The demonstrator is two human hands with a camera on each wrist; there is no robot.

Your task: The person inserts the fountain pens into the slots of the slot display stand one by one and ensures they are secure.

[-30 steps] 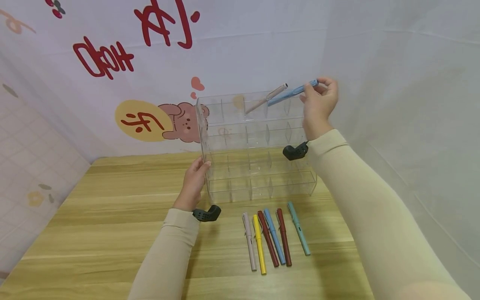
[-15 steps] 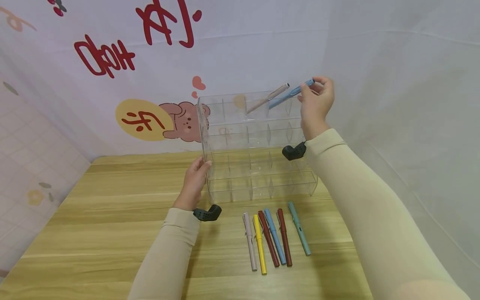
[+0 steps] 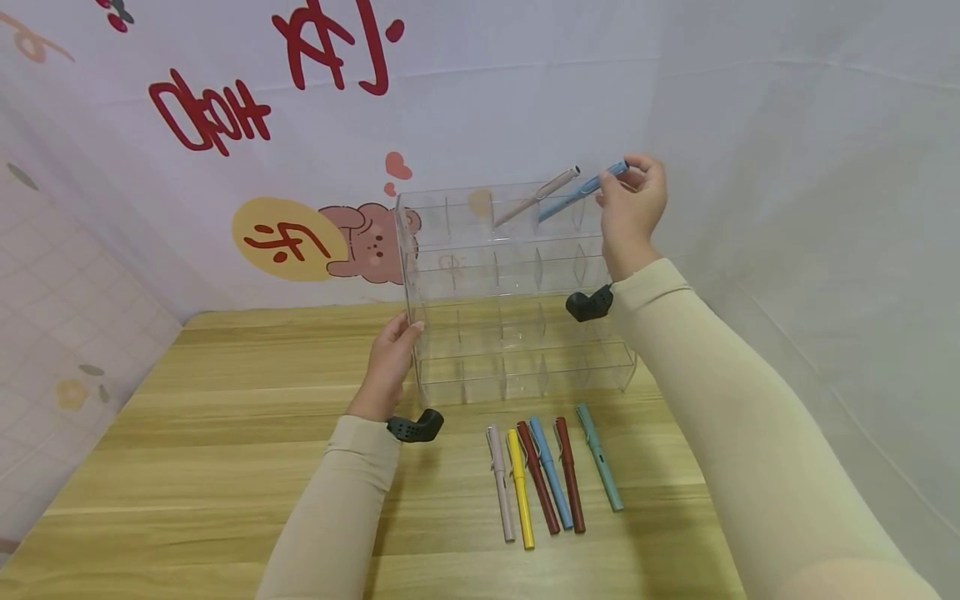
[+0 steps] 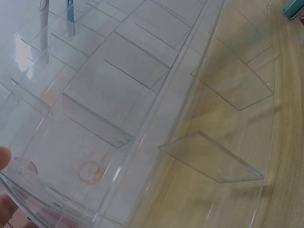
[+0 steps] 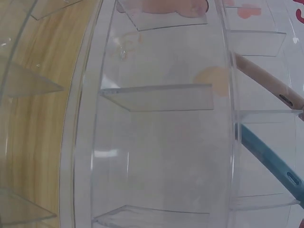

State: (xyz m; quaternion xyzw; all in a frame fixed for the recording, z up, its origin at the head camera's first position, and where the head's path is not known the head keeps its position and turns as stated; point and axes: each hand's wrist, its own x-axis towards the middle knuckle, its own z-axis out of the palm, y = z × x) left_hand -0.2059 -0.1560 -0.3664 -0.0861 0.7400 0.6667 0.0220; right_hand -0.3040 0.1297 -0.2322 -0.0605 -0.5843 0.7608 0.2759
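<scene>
A clear acrylic pen rack (image 3: 480, 248) with tiers of divided compartments stands upright on the table. My left hand (image 3: 388, 367) grips its left side panel, thumb in front. At the upper right, my right hand (image 3: 636, 204) pinches the capped end of a blue pen (image 3: 576, 200), which slants down to the left with its lower end in a top-tier compartment. One compartment to the left, a pale pinkish-beige pen (image 3: 536, 198) leans in the same tier. In the right wrist view both the blue pen (image 5: 270, 159) and the beige pen (image 5: 268, 81) cross the top tier's wall.
In front of the rack lie a pale lilac pen (image 3: 501, 485), a yellow pen (image 3: 520, 492), two dark red pens (image 3: 538, 479), another blue pen (image 3: 551, 475) and a teal pen (image 3: 599, 458) on the wooden table (image 3: 247, 433). A printed white cloth (image 3: 525, 100) hangs behind.
My right hand has moved slightly left and the blue pen's lower end has slid down into the top tier. My left hand stays on the rack's side.
</scene>
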